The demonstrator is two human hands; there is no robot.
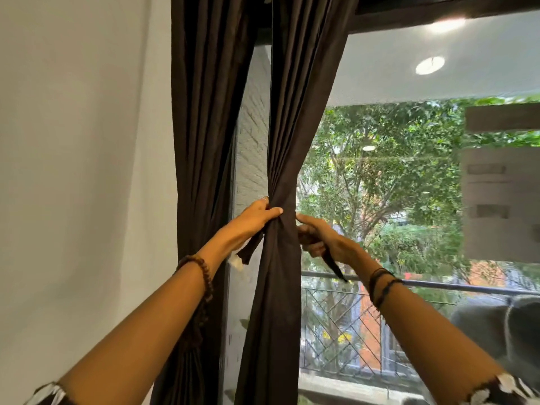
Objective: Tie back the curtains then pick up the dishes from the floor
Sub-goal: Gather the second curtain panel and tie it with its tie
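Forearms nearest the lens, each with dark bead bracelets at the wrist, reach up and forward to the window. Left: pale wall, then a hanging dark curtain not yet tied. Centre: second dark curtain, gathered to a narrow waist. The left hand is clamped round that waist from the left, thumb across the front, with one end of the tie strip hanging below its palm. The right hand, just beside the fabric, is closed on the other end of the strip, which trails down past the wrist. Right: glass showing trees, a railing and ceiling-light reflections.

Risk, as judged: the strip ends are apart and no knot shows; if either hand slackens, the gather would likely spread and the strip slip down. A loose knot would fail the same way. The dishes and floor lie out of view; that step has not begun.

No brand or legible writing; grey patches on the glass at right are blurred
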